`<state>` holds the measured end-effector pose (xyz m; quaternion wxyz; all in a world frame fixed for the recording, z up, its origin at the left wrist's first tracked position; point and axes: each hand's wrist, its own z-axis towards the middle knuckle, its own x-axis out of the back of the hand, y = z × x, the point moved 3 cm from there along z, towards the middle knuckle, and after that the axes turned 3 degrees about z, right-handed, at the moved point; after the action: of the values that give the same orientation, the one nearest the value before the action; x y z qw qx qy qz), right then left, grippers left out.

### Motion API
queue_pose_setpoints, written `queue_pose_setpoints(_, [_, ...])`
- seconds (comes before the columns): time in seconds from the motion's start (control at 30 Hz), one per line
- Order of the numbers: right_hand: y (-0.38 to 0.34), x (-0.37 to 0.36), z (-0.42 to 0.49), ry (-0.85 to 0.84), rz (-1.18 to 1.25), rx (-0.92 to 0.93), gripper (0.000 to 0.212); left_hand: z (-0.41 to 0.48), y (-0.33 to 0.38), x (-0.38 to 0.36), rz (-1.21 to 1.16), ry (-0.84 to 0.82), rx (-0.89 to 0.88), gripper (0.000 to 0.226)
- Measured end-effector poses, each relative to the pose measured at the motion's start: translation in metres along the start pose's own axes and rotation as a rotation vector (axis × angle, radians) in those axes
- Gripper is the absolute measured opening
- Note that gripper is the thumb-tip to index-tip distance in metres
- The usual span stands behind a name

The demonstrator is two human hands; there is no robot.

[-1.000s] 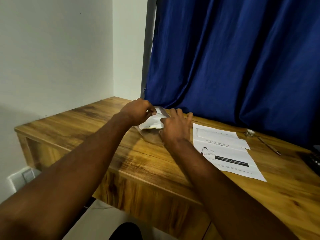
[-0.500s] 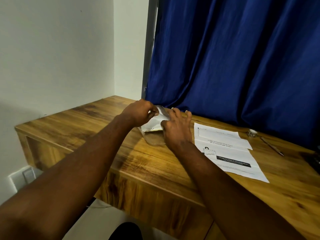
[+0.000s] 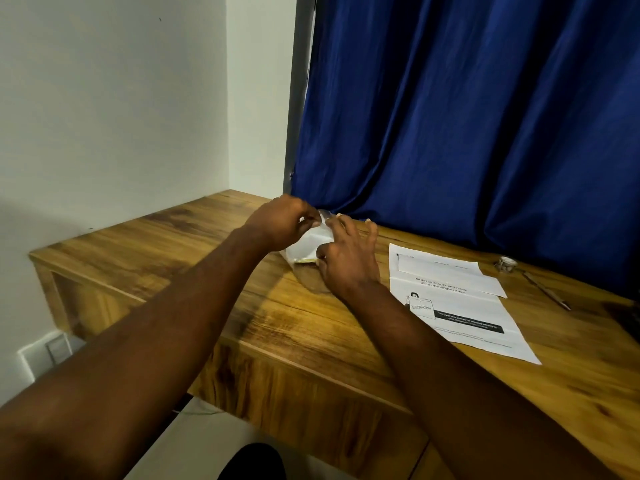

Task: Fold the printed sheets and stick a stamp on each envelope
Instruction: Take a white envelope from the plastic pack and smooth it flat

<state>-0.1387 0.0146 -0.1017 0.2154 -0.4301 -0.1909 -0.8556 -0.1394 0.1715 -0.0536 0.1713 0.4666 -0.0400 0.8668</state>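
A clear plastic packet of white envelopes (image 3: 304,245) lies on the wooden desk (image 3: 194,244) near the blue curtain. My left hand (image 3: 277,225) pinches the packet's upper edge with closed fingers. My right hand (image 3: 343,261) presses on the packet's right side, its fingers spread over the top and its thumb on the front edge. To the right lies a printed sheet (image 3: 464,313) with a folded white sheet (image 3: 440,268) on its far end. Most of the packet is hidden by my hands.
A small roll of tape (image 3: 505,264) and a pen (image 3: 547,291) lie near the curtain (image 3: 467,116) at the right. A dark object (image 3: 632,317) sits at the right edge. The desk's front edge runs under my forearms; a white wall stands to the left.
My left hand has lifted the packet's upper edge a little, and my right hand's fingers have spread wider over it. The view has shifted slightly.
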Motion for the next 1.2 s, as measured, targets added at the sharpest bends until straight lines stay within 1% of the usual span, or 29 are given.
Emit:
queue_pose_setpoints(0.23, [0.008,0.006,-0.004,0.179,0.041,-0.009,0.015,-0.005,-0.002,-0.005,-0.014,-0.053,0.041,0.025])
queue_pose_setpoints(0.3, [0.009,0.011,-0.006,0.229,0.096,-0.032,0.017,-0.006,-0.002,-0.006,-0.024,-0.065,0.054,0.025])
queue_pose_setpoints(0.43, [0.016,0.022,-0.011,0.367,0.286,-0.074,0.021,-0.006,-0.005,0.000,-0.099,-0.079,0.092,0.024])
queue_pose_setpoints(0.5, [0.018,0.030,-0.011,0.420,0.322,-0.087,0.025,-0.005,-0.005,0.005,-0.077,-0.106,0.118,0.025])
queue_pose_setpoints(0.6, [0.017,0.043,-0.011,0.472,0.341,-0.062,0.025,-0.002,-0.011,0.002,-0.022,-0.180,0.174,0.036])
queue_pose_setpoints(0.7, [0.012,0.052,-0.010,0.528,0.366,0.005,0.022,-0.005,-0.010,-0.001,-0.005,-0.230,0.203,0.032])
queue_pose_setpoints(0.8, [0.012,0.063,-0.008,0.629,0.398,0.003,0.021,-0.011,-0.011,-0.009,-0.063,-0.247,0.285,0.034])
queue_pose_setpoints(0.93, [0.030,0.086,-0.001,0.806,0.482,-0.095,0.016,-0.013,-0.033,-0.036,-0.017,-0.305,0.315,0.047])
queue_pose_setpoints(0.97, [0.036,0.092,0.001,0.850,0.515,-0.134,0.015,-0.010,-0.050,-0.051,-0.006,-0.341,0.334,0.049])
queue_pose_setpoints(1.0, [0.044,0.098,0.003,0.893,0.547,-0.179,0.014,-0.011,-0.049,-0.048,-0.014,-0.373,0.365,0.048])
queue_pose_setpoints(1.07, [0.062,0.106,0.007,0.967,0.603,-0.288,0.012,-0.016,-0.038,-0.037,-0.102,-0.400,0.423,0.039])
queue_pose_setpoints(1.1, [0.072,0.106,0.008,0.983,0.622,-0.353,0.012,-0.019,-0.031,-0.032,-0.104,-0.412,0.407,0.028])
queue_pose_setpoints(1.13, [0.082,0.105,0.009,0.983,0.640,-0.421,0.012,-0.022,-0.023,-0.028,-0.104,-0.461,0.374,0.013])
queue_pose_setpoints(1.17, [0.092,0.102,0.009,0.975,0.658,-0.485,0.013,-0.024,-0.019,-0.029,-0.127,-0.494,0.346,0.005])
queue_pose_setpoints(1.2, [0.101,0.098,0.008,0.962,0.679,-0.546,0.014,-0.025,-0.016,-0.031,-0.146,-0.527,0.326,0.007])
